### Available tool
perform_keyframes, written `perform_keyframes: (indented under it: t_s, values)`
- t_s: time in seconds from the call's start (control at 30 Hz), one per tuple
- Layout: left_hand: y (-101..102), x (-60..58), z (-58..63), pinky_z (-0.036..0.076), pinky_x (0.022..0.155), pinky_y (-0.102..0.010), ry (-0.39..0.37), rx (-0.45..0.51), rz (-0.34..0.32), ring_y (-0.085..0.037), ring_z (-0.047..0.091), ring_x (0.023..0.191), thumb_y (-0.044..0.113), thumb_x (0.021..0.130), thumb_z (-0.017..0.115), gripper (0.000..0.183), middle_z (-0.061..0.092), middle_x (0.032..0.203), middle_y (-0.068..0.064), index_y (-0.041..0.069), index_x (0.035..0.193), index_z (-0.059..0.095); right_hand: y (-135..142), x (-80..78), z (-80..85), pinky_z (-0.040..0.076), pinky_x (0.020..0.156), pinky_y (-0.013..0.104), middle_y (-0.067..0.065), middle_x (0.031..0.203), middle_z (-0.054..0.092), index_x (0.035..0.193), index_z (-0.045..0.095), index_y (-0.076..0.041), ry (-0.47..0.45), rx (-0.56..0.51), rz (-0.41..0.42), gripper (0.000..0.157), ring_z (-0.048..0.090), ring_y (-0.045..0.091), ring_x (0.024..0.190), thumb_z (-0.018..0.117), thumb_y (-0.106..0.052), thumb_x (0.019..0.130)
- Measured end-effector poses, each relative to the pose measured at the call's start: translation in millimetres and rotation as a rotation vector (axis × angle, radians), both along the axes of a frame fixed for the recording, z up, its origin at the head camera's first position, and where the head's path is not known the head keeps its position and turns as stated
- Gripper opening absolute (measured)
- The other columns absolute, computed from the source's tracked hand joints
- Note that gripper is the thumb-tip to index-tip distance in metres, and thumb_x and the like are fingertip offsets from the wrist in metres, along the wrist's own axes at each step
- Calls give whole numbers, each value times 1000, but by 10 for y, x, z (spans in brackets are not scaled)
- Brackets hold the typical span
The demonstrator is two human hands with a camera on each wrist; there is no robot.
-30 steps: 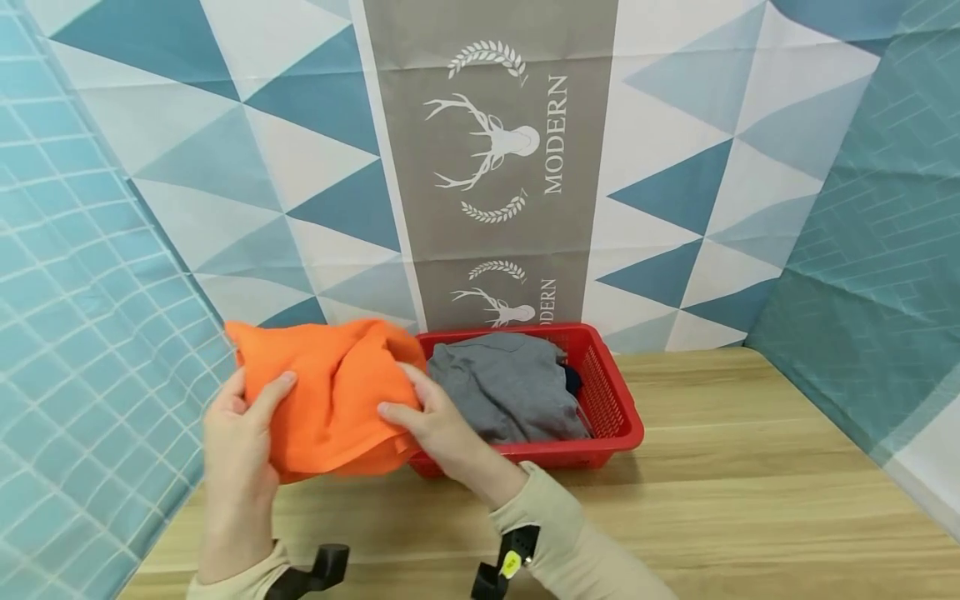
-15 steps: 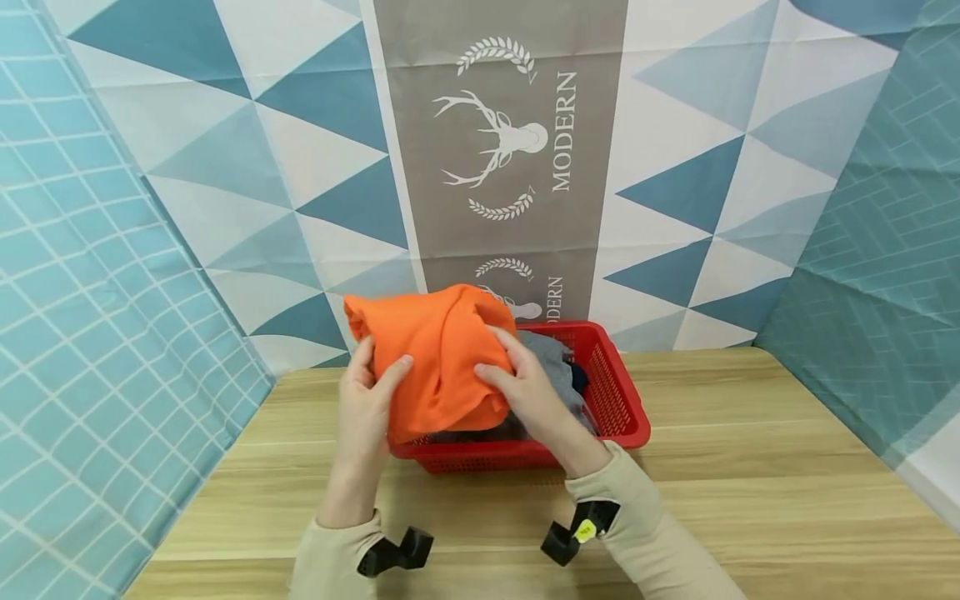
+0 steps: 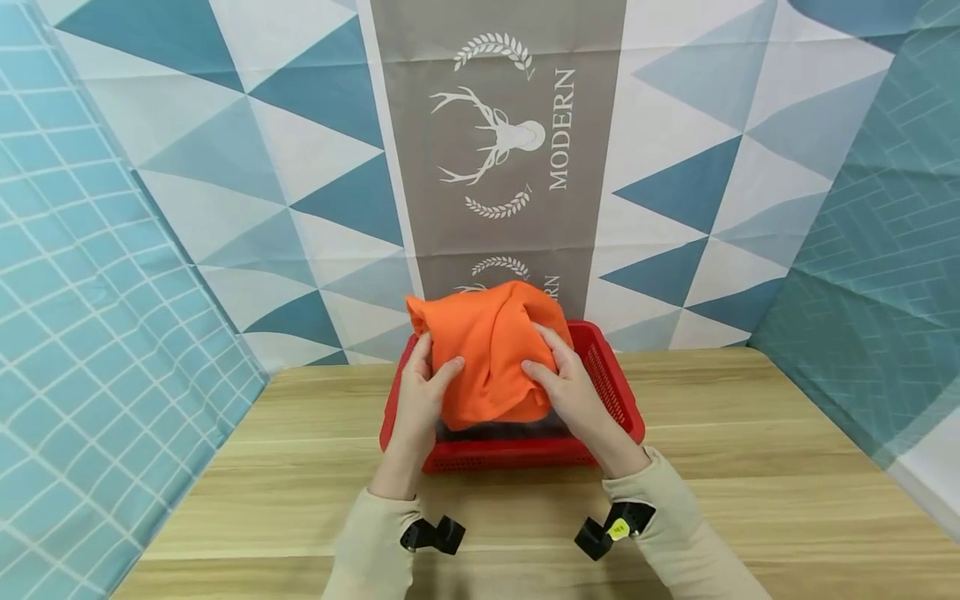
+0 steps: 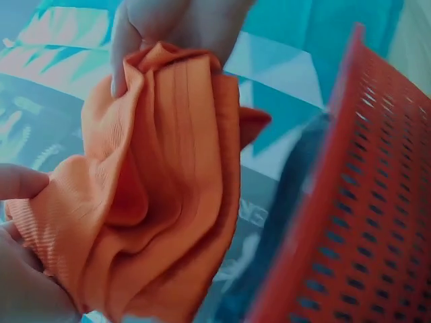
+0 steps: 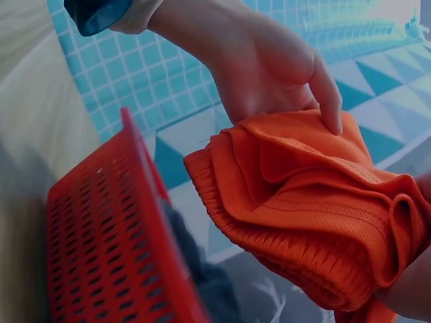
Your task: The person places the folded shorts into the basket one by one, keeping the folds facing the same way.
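A folded orange garment (image 3: 487,358) is held up over a red plastic basket (image 3: 510,457) in the head view. My left hand (image 3: 418,402) grips its left side, thumb on the near face. My right hand (image 3: 576,392) grips the right side the same way. In the right wrist view, the garment (image 5: 303,202) shows stacked layers and a gathered, elastic-looking edge. Only a strip of grey cloth (image 3: 502,431) shows beneath it inside the basket; the rest is hidden behind the garment.
The basket stands on a wood-grain table (image 3: 300,467), close to the patterned back wall (image 3: 330,200). Blue tile-print sheeting (image 3: 90,333) borders the left side, and a teal panel (image 3: 862,292) borders the right. Perforated basket walls (image 4: 363,222) rise beside the hands.
Both hands have carried the orange garment rightward, from left of the basket to above it. The grey cloth, plainly visible earlier, is now mostly covered from view.
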State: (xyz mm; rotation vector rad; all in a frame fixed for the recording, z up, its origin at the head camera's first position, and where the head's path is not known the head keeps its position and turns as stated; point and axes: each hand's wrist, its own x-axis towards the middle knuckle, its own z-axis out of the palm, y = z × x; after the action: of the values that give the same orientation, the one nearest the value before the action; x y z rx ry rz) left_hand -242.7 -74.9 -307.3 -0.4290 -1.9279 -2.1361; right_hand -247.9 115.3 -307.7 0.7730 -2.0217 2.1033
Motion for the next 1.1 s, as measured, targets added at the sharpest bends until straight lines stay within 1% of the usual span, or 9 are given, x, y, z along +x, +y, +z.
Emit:
perform_keyframes:
  t_s: [0.23,0.4,0.47,0.53,0.67,0.8,0.93,1.0,1.1]
  values:
    - [-39,-176,-316,26,108,-43,-134,-328,87,-23,31,130,16,89,55,61,31,144,-8,10,143,27,126,-114,-281,42,92,29,11,126,45,135,39,-9,-53,100,-127,48,46,22,108,50,-3,89]
    - [-72,-264,-482,23,109,-42,-176,-306,96,-23,27,134,14,90,55,61,28,147,-9,7,143,25,229,-168,-423,38,98,37,11,131,44,136,38,-9,-109,144,-184,49,44,23,111,50,-2,89]
    - [-67,-276,-495,24,109,-42,-176,-335,135,-23,28,133,15,90,55,61,29,146,-10,7,143,26,268,-180,-443,38,98,41,11,131,44,136,39,-9,-99,178,-205,49,45,25,111,52,-4,89]
    - [-51,-278,-497,26,108,-44,-166,-418,197,-26,31,131,17,89,56,62,31,145,-11,6,143,26,305,-186,-459,39,97,43,12,130,45,135,39,-9,-75,244,-246,49,45,26,110,54,-7,88]
    - [14,-261,-509,27,106,-45,-103,-592,380,-31,33,128,18,85,61,71,32,141,-17,3,142,22,362,-183,-499,38,98,46,9,132,41,137,34,-13,27,402,-350,59,42,25,115,60,-12,85]
    - [40,-258,-512,24,106,-49,29,-759,489,-30,25,130,18,81,67,80,24,142,-13,11,144,18,401,-218,-523,31,101,50,9,139,28,142,28,-17,273,575,-435,69,29,26,126,61,-13,81]
    - [11,-274,-494,14,108,-53,173,-1051,469,-30,13,137,21,83,65,72,16,150,-9,15,144,26,412,-263,-497,16,107,54,9,149,19,142,33,-15,481,853,-479,63,13,30,137,53,-14,82]
    - [-4,-276,-484,11,109,-53,205,-1160,434,-31,11,138,24,84,63,67,19,150,-10,13,142,31,407,-282,-498,11,109,53,7,150,20,140,36,-14,489,959,-468,58,11,29,139,50,-15,84]
    - [-28,-266,-468,8,110,-52,164,-1264,369,-32,15,138,32,86,60,64,26,148,-12,12,141,33,399,-307,-533,10,111,50,6,149,25,139,38,-10,425,1048,-439,54,14,27,139,48,-18,86]
